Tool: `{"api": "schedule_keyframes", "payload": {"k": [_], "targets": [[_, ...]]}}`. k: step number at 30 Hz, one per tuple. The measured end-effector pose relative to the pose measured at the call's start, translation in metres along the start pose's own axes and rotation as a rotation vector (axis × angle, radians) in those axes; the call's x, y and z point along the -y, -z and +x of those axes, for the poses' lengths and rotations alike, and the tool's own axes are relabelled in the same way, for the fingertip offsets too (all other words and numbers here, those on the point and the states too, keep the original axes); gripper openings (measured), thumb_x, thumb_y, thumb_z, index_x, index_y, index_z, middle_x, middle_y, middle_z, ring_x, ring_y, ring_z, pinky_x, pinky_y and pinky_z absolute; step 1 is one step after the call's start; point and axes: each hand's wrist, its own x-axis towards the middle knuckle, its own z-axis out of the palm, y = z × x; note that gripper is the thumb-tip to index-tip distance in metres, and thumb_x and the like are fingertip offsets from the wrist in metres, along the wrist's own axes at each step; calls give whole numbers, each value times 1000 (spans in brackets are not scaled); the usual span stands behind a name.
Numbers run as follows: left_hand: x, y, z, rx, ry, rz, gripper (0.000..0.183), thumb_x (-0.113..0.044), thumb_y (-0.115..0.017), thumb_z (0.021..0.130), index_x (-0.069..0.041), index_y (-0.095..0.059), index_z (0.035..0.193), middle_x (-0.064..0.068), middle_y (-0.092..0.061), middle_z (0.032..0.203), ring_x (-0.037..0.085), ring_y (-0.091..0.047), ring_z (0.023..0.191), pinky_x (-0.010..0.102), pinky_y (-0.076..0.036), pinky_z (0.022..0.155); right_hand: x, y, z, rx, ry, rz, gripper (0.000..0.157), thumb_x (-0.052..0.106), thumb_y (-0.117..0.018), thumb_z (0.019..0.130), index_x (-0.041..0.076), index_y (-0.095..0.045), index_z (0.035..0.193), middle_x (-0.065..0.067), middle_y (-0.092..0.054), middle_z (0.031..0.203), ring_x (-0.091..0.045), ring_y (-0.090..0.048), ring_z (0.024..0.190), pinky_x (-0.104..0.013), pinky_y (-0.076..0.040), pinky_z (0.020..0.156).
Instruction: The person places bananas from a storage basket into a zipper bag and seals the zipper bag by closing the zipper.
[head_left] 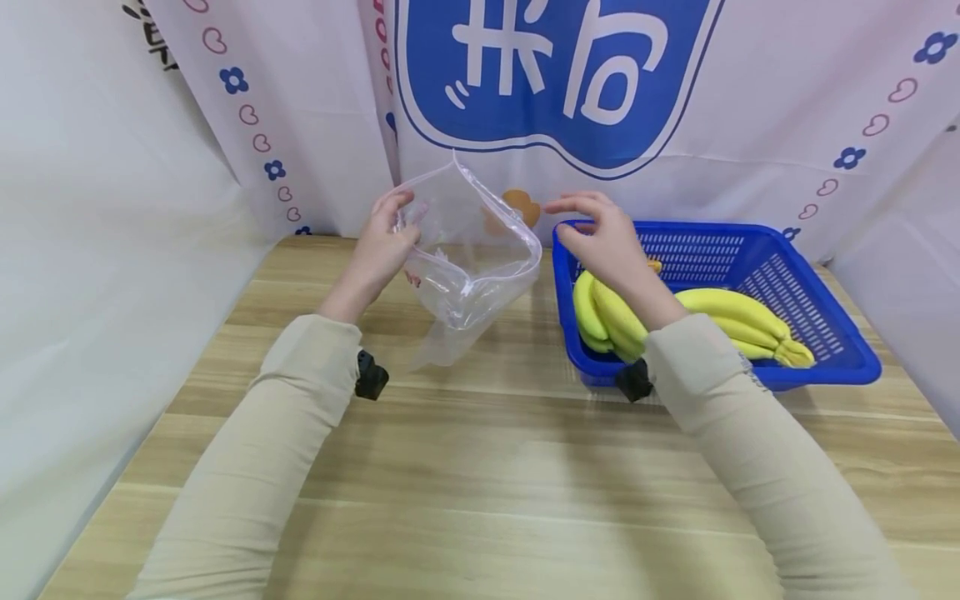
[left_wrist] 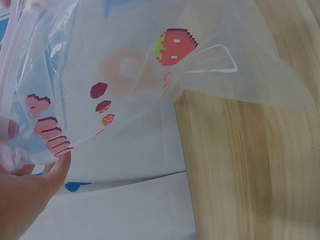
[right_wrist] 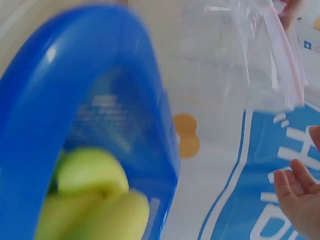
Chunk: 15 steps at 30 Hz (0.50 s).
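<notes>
My left hand [head_left: 382, 242] grips the left rim of a clear zip bag [head_left: 480, 292], thumb on one side and fingers on the other. The bag's mouth gapes upward, and its lower end hangs just over the table. Red strawberry prints [left_wrist: 176, 47] show on its side in the left wrist view. My right hand [head_left: 603, 237] is held over the near-left part of a blue plastic basket [head_left: 750, 229], fingers loosely bent toward the bag with nothing between them. Inside the basket lie yellow bananas [head_left: 731, 317] in bunches, partly hidden by my right forearm.
Everything stands on a wood-grain table [head_left: 480, 467]. A white printed cloth [head_left: 322, 125] with a blue emblem [head_left: 555, 92] hangs right behind the bag and basket. White sheets [head_left: 97, 275] flank the table on both sides.
</notes>
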Motion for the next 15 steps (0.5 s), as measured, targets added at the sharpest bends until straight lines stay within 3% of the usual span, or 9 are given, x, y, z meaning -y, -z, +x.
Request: {"api": "schedule_keyframes", "payload": {"k": [2,5,7,9,10,12,15], "targets": [[0,0,0,-1,6,2,62,-5,-46,87,-3,-32,147,8,-18,160,32,-21,146,51,-19,120,-5,11,-4,11,-55,-33,38,11,-49,91,9,-60,128,-10,-43,146,-26,-41,135,-42,-43,107],[0,1,-1,-4,14,7,63,-5,-46,86,-4,-31,147,8,-17,160,33,-21,146,52,-19,120,-16,31,-10,33,-138,-101,42,15,-47,93,13,-55,134,-12,-38,150,-29,-52,116,-36,-54,86],[1,1,-1,-4,14,11,63,-5,-46,86,-4,-31,147,8,-17,160,33,-21,146,52,-19,119,-24,45,-14,46,-188,-152,43,18,-46,95,15,-51,138,-13,-35,153,-32,-51,118,-35,-50,78],[1,1,-1,-5,10,16,62,-5,-47,87,-4,-31,147,8,-18,160,33,-22,146,52,-20,119,-36,58,-17,54,-225,-187,45,20,-46,96,15,-47,141,-16,-34,153,-36,-49,120,-41,-48,80],[2,1,-1,-6,7,17,62,-5,-47,87,-4,-32,147,8,-19,160,33,-22,146,52,-20,120,-42,65,-19,58,-243,-202,47,21,-46,96,15,-45,142,-16,-34,153,-39,-47,124,-46,-48,87],[2,1,0,-7,-2,16,59,-8,-46,90,-3,-32,147,9,-19,159,33,-22,145,52,-19,120,-56,77,-23,68,-279,-233,50,24,-44,97,13,-39,146,-18,-32,154,-40,-30,140,-56,-39,101],[3,1,0,-11,-8,16,54,-17,-46,94,-2,-34,145,8,-20,159,34,-23,145,52,-20,119,-79,93,-32,75,-323,-263,53,25,-43,98,9,-34,148,-23,-29,154,-44,-27,140,-62,-31,109]]}}
